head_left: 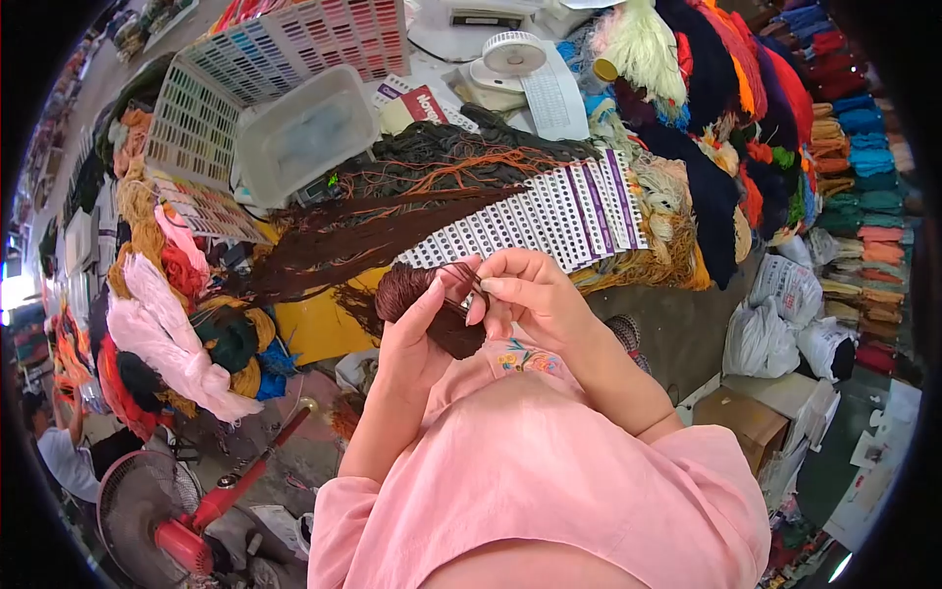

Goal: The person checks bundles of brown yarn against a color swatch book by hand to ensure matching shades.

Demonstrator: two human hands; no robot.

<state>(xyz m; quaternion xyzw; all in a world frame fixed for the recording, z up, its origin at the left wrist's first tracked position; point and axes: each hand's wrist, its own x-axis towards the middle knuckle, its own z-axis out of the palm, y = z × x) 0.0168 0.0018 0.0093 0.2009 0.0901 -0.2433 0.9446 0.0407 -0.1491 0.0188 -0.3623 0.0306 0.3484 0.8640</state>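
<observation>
A dark brown bundle of thread is gripped in my left hand, whose thumb and fingers press around its near side. My right hand touches the bundle's right side, with thumb and forefinger pinched on a few dark strands. Both hands meet close in front of my chest. Just beyond them, a fan of white cards with rows of dark dots lies on the heaped yarn. Long loose brown strands stretch out to the left of the cards. The fingertips partly hide the pinched strands.
A translucent plastic bin and upright colour sample boards stand at the back left. A small white fan is at the back. Pink yarn hangs at left, above a red floor fan. White bags sit at right.
</observation>
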